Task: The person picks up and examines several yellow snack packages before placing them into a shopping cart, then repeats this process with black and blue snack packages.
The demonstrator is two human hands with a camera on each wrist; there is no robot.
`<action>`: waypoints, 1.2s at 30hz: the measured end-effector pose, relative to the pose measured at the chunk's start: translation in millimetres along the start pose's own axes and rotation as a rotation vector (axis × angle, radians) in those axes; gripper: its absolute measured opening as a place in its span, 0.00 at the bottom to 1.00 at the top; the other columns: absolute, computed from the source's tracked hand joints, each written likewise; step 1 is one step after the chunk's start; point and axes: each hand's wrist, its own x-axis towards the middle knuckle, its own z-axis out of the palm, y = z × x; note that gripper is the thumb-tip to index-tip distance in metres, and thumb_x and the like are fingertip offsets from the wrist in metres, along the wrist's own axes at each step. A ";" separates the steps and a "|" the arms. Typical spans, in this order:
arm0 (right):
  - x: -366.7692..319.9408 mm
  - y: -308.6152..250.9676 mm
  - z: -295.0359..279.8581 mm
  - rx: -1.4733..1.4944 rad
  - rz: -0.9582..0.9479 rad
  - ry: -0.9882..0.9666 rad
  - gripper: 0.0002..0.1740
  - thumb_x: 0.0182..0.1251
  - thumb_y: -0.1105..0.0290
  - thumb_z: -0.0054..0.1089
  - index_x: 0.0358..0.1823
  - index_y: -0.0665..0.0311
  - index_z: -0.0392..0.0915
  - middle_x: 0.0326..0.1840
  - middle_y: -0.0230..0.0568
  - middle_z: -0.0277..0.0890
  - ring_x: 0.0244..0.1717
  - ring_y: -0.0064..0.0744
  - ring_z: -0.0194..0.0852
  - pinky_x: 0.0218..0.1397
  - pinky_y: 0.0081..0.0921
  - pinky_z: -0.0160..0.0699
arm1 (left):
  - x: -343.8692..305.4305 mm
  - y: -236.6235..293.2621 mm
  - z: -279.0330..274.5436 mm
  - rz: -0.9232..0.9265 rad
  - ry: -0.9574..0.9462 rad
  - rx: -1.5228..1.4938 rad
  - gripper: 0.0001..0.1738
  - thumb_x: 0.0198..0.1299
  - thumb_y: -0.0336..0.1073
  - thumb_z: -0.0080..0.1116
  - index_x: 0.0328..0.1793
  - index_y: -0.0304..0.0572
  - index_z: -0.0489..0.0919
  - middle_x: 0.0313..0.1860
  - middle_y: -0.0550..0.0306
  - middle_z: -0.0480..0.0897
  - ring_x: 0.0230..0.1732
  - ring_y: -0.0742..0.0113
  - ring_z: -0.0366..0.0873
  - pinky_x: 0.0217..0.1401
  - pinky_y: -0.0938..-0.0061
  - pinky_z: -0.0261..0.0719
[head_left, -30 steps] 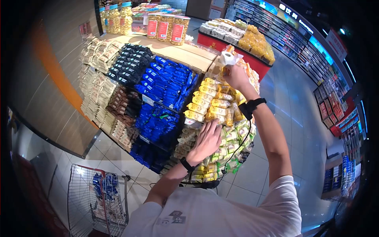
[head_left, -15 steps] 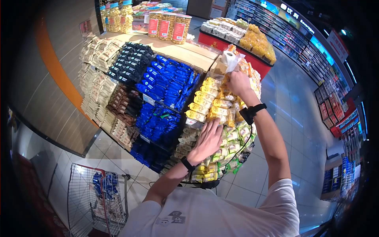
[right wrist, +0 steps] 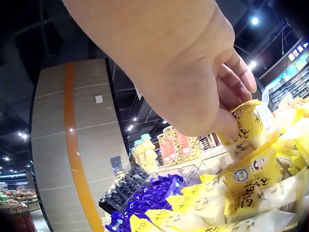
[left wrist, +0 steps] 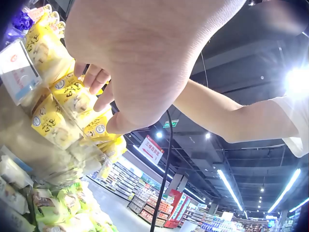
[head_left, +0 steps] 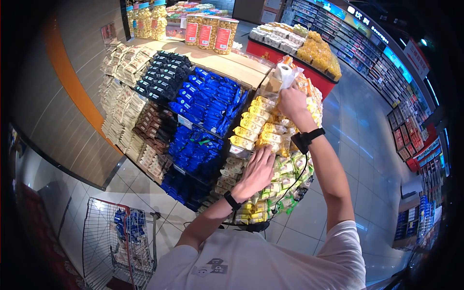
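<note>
My right hand (head_left: 293,102) is at the far part of the yellow packets, just in front of a white roll (head_left: 284,72). In the right wrist view its thumb and fingers pinch a yellow snack packet (right wrist: 251,121) by the upper edge, over more yellow packets (right wrist: 251,176). My left hand (head_left: 258,170) lies at the near edge of the yellow packets (head_left: 247,131), its fingers stretched forward onto them. The left wrist view has those fingers against yellow packets (left wrist: 72,96) behind a clear bin front, a price card (left wrist: 20,70) beside them.
Blue packets (head_left: 210,101), black packets (head_left: 163,75) and cream packets (head_left: 123,65) fill bins to the left. Green packets (head_left: 290,171) lie below my left hand. Jars (head_left: 205,33) stand on the wooden top. A shopping cart (head_left: 104,241) stands lower left. A black cable (head_left: 290,186) hangs from my right wrist.
My right hand has drawn back from the white roll, toward me and down onto the yellow packets. My left hand stays at the near edge. The head view has shifted slightly.
</note>
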 end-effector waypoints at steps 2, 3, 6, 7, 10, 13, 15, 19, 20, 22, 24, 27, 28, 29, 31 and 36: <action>4.7 -4.8 1.6 -0.010 -0.008 -0.029 0.08 0.60 0.69 0.63 0.33 0.62 0.90 0.37 0.49 0.90 0.50 0.52 0.88 0.48 0.42 0.90 | 0.6 0.6 -1.6 0.000 -0.006 -0.005 0.29 0.62 0.33 0.61 0.68 0.24 0.76 0.75 0.33 0.68 0.75 0.38 0.66 0.80 0.49 0.63; 7.0 -6.2 3.5 -0.021 -0.017 -0.058 0.08 0.61 0.69 0.63 0.33 0.62 0.90 0.37 0.49 0.90 0.52 0.53 0.88 0.48 0.42 0.90 | 0.6 0.8 -2.5 0.000 -0.011 -0.010 0.29 0.61 0.33 0.62 0.68 0.24 0.75 0.75 0.33 0.68 0.75 0.38 0.66 0.80 0.50 0.63; 13.2 -8.8 10.7 0.006 -0.078 -0.014 0.08 0.60 0.71 0.61 0.29 0.65 0.87 0.34 0.54 0.88 0.46 0.54 0.89 0.45 0.45 0.90 | 1.0 -0.6 -1.1 0.002 -0.005 -0.020 0.29 0.61 0.33 0.62 0.68 0.24 0.76 0.75 0.33 0.68 0.75 0.38 0.66 0.80 0.50 0.63; 14.7 -9.3 13.2 0.007 -0.080 -0.014 0.08 0.60 0.71 0.61 0.29 0.65 0.87 0.34 0.54 0.88 0.46 0.54 0.89 0.45 0.45 0.90 | 1.2 -1.0 -0.6 0.000 -0.004 -0.019 0.29 0.61 0.33 0.62 0.68 0.24 0.76 0.75 0.33 0.68 0.75 0.38 0.66 0.80 0.50 0.63; 15.4 -10.2 17.8 0.065 -0.074 -0.017 0.09 0.62 0.71 0.60 0.29 0.66 0.87 0.34 0.55 0.88 0.40 0.56 0.90 0.43 0.46 0.90 | 0.6 -1.0 0.2 0.000 0.009 -0.024 0.29 0.61 0.33 0.62 0.68 0.24 0.76 0.74 0.33 0.69 0.75 0.38 0.66 0.80 0.50 0.63; 14.7 -5.8 24.3 0.130 -0.037 -0.023 0.09 0.64 0.72 0.59 0.28 0.66 0.86 0.34 0.57 0.87 0.37 0.57 0.89 0.44 0.48 0.89 | 0.6 -0.8 -0.8 0.000 0.009 -0.021 0.30 0.61 0.34 0.62 0.67 0.23 0.76 0.74 0.33 0.69 0.75 0.38 0.66 0.80 0.49 0.64; 15.1 -1.9 29.3 0.157 -0.028 -0.032 0.10 0.64 0.69 0.62 0.30 0.68 0.86 0.35 0.58 0.87 0.41 0.56 0.90 0.45 0.46 0.90 | 0.1 -0.1 -0.7 0.009 0.014 0.001 0.29 0.61 0.34 0.63 0.67 0.23 0.76 0.74 0.33 0.69 0.76 0.38 0.65 0.80 0.49 0.64; 9.2 0.5 8.2 0.159 -0.042 -0.148 0.14 0.64 0.63 0.67 0.33 0.70 0.87 0.36 0.60 0.87 0.43 0.58 0.89 0.46 0.47 0.89 | 0.7 -1.6 -2.2 0.005 0.002 -0.032 0.29 0.61 0.34 0.63 0.67 0.24 0.76 0.74 0.33 0.69 0.76 0.37 0.65 0.81 0.49 0.63; 6.4 -3.0 -2.4 0.199 -0.004 -0.170 0.14 0.64 0.63 0.65 0.34 0.69 0.88 0.39 0.58 0.88 0.45 0.57 0.89 0.50 0.45 0.89 | 0.9 -2.9 -2.4 0.011 0.009 -0.035 0.28 0.61 0.33 0.62 0.66 0.25 0.78 0.73 0.34 0.70 0.75 0.37 0.66 0.80 0.49 0.64; 6.1 -3.8 -8.3 0.239 0.032 -0.191 0.14 0.64 0.63 0.64 0.35 0.68 0.89 0.42 0.57 0.89 0.47 0.55 0.90 0.54 0.44 0.89 | 2.0 -4.6 -4.0 0.016 0.017 -0.037 0.26 0.62 0.33 0.62 0.65 0.26 0.79 0.72 0.34 0.71 0.74 0.38 0.68 0.79 0.49 0.65; 7.8 -0.8 -7.6 0.262 0.004 -0.208 0.16 0.64 0.62 0.64 0.35 0.70 0.88 0.43 0.58 0.89 0.50 0.57 0.88 0.57 0.45 0.87 | 6.4 -6.8 -7.7 0.039 0.049 -0.141 0.21 0.62 0.31 0.62 0.60 0.28 0.81 0.68 0.36 0.74 0.70 0.39 0.72 0.75 0.50 0.70; 6.0 2.2 -4.1 0.258 0.014 -0.193 0.16 0.64 0.62 0.64 0.35 0.70 0.88 0.43 0.58 0.88 0.50 0.56 0.88 0.57 0.45 0.87 | 25.5 -15.7 -23.2 0.038 0.085 -0.196 0.14 0.62 0.28 0.60 0.52 0.29 0.83 0.61 0.37 0.77 0.64 0.40 0.76 0.70 0.51 0.76; 6.0 3.6 -2.4 0.260 0.019 -0.188 0.16 0.64 0.62 0.64 0.35 0.70 0.88 0.43 0.58 0.88 0.50 0.56 0.88 0.57 0.45 0.87 | 36.3 -21.6 -28.2 0.087 0.182 -0.110 0.13 0.62 0.28 0.61 0.50 0.28 0.83 0.59 0.37 0.78 0.63 0.41 0.77 0.71 0.53 0.76; 4.9 5.1 -0.1 0.289 0.019 -0.183 0.15 0.64 0.62 0.64 0.36 0.69 0.88 0.42 0.58 0.88 0.50 0.56 0.88 0.57 0.45 0.87 | 49.9 -30.8 -34.6 0.123 0.180 -0.004 0.12 0.62 0.28 0.61 0.49 0.27 0.83 0.58 0.37 0.78 0.63 0.42 0.77 0.69 0.53 0.76; 2.9 9.9 3.6 0.330 0.001 -0.179 0.14 0.64 0.62 0.64 0.37 0.67 0.89 0.42 0.58 0.88 0.49 0.56 0.88 0.56 0.46 0.88 | 85.2 -47.7 -57.7 0.144 0.066 0.158 0.12 0.61 0.27 0.59 0.48 0.25 0.83 0.57 0.39 0.79 0.62 0.44 0.77 0.67 0.53 0.76; 1.3 16.2 8.6 0.354 -0.011 -0.167 0.13 0.64 0.63 0.64 0.35 0.67 0.88 0.41 0.57 0.88 0.48 0.55 0.88 0.54 0.47 0.87 | 179.4 -104.6 -74.1 0.141 -0.223 0.292 0.11 0.60 0.25 0.56 0.46 0.34 0.86 0.55 0.47 0.82 0.63 0.47 0.76 0.69 0.55 0.72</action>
